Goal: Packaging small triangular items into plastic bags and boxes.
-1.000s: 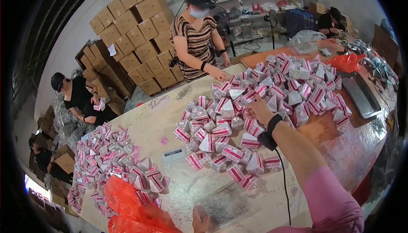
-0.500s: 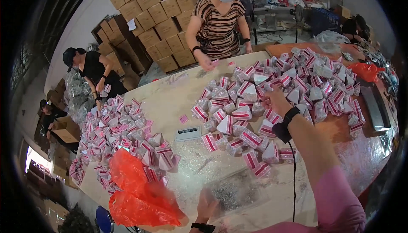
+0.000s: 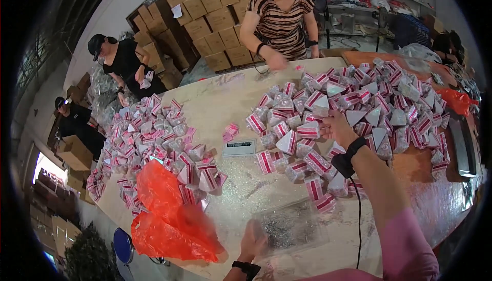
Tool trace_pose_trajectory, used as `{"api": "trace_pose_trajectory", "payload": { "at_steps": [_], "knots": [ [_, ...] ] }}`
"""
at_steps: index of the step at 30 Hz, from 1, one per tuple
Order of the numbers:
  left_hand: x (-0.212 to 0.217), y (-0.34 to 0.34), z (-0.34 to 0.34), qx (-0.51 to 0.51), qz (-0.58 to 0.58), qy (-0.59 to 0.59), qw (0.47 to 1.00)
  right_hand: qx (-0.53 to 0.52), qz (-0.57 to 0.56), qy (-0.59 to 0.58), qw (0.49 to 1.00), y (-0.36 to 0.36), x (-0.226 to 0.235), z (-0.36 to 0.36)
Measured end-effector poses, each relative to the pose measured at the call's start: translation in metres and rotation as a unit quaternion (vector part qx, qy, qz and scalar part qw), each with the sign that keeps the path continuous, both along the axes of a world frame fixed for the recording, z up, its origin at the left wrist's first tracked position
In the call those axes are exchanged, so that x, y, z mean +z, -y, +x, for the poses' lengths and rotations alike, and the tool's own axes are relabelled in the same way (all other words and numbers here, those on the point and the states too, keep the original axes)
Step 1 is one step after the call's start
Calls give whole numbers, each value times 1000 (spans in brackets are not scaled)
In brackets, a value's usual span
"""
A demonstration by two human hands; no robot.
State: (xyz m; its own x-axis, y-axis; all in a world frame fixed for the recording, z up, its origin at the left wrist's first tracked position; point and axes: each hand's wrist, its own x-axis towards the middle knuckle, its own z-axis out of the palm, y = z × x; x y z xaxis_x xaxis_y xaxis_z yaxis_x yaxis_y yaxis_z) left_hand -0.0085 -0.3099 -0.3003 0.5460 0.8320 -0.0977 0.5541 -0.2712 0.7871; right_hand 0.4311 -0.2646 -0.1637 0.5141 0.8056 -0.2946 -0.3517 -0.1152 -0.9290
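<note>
My left hand [image 3: 252, 241] is at the lower middle, its fingers curled on the left edge of a flat clear plastic bag [image 3: 292, 224]. Small dark and silvery bits, too fine to name, show through the bag. My right hand [image 3: 339, 128] reaches into a large pile of small clear packets [image 3: 318, 162] with white insides and pink-red striped labels. Its fingers are apart among the packets, touching or very near a few; none is plainly gripped. A black band and a cabled black device [image 3: 342, 165] sit at my right wrist.
A red plastic bag [image 3: 161, 219] lies beside another packet pile [image 3: 143, 147] on the left. A flat white case [image 3: 239, 147] and pink slips [image 3: 230, 131] lie mid-table. A black tray-like object [image 3: 463, 145] is at the right edge. Co-workers stand across and left; cartons [image 3: 220, 35] are stacked behind.
The view has shifted, so the scene sits farther right. More pink slips lie by the white case. The co-worker opposite has moved a hand. My right hand remains at the packets.
</note>
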Motion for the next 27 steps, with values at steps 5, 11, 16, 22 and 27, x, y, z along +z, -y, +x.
{"api": "trace_pose_trajectory", "payload": {
  "at_steps": [5, 11, 16, 22, 27],
  "knots": [
    [-4, 3, -4, 14, 1, 19, 1000, -17, 5, 18, 1000, -3, -8, -6],
    [-4, 3, -3, 16, 10, 12, 1000, 13, 8, -5, 1000, 7, -15, 4],
    [2, 3, 0, 15, 9, 6, 1000, -5, 0, -26, 1000, 16, -28, 4],
    [3, 4, 1, 20, 4, -24, 1000, -3, 7, -38, 999, 29, -38, 2],
    [-3, 2, -1, 7, 53, -24, 998, 18, 8, -38, 999, 35, -44, -3]
  ]
}}
